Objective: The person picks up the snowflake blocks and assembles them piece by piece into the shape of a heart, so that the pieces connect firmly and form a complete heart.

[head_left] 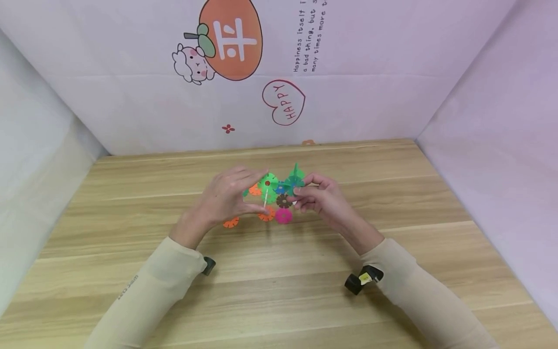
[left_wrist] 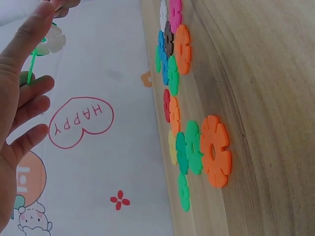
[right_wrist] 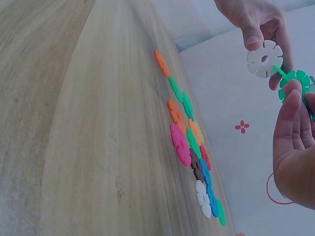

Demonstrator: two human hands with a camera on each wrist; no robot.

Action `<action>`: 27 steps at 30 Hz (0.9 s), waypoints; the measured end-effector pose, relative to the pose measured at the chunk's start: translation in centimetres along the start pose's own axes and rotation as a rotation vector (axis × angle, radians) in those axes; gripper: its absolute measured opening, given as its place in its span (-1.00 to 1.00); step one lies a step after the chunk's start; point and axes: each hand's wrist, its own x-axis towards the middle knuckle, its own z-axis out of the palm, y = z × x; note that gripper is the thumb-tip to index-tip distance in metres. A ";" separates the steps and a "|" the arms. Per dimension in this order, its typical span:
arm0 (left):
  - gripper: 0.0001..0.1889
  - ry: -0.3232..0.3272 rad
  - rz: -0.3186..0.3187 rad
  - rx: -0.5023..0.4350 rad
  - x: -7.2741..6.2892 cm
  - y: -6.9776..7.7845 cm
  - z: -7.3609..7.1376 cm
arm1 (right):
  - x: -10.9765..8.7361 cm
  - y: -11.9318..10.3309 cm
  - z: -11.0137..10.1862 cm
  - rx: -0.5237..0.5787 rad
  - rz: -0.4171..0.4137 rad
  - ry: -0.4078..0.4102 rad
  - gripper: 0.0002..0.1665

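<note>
Joined-disc piece (right_wrist: 294, 76) sits off the table (head_left: 279, 291) between both hands, long axis roughly left-right: left hand (head_left: 226, 194) pinches its white disc (right_wrist: 255, 66), right hand (head_left: 326, 198) its green end, neither nearer.

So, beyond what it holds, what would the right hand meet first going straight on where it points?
Past the joined discs it pinches, the right hand would probably meet the left hand opposite. The loose discs look lower, on the table, though depth is unclear.
</note>
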 end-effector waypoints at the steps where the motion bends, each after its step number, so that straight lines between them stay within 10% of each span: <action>1: -0.06 0.000 0.001 0.002 0.0 0.0 0.0 | 0.0 0.0 0.0 -0.002 0.002 0.000 -0.75; 27: -0.12 0.135 0.052 0.064 0.1 0.1 0.4 | 0.3 -0.2 0.4 0.024 -0.011 -0.007 -0.74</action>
